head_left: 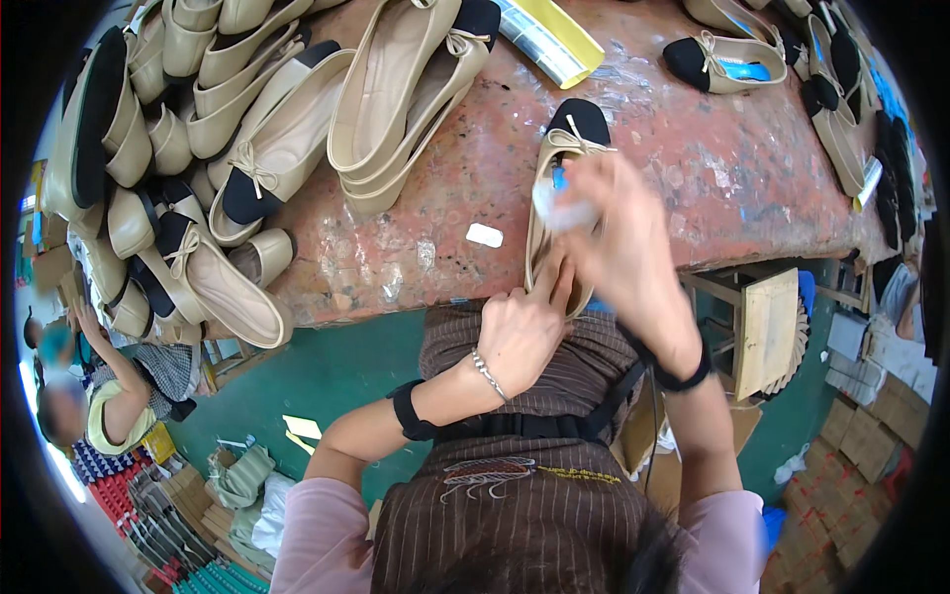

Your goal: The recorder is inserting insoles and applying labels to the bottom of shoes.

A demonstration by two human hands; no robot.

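Shoe, beige with a black toe, lies at the near edge of the reddish tabletop; the left hand grips its heel. The right hand, blurred, pinches a small white wad over it. Bare tabletop lies alongside, between the shoe pile at left and more shoes at right.

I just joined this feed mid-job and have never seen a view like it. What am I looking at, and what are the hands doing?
This is one fisheye camera worn on a person's head, looking down, so edges bend. The two bare hands are the person's own. The left hand steadies a beige flat shoe with a black toe at the edge of a worn red table. The right hand, blurred, holds something pale and bluish inside the shoe; I cannot tell what. More shoes are piled at the table's left and far right. Another person sits at lower left.
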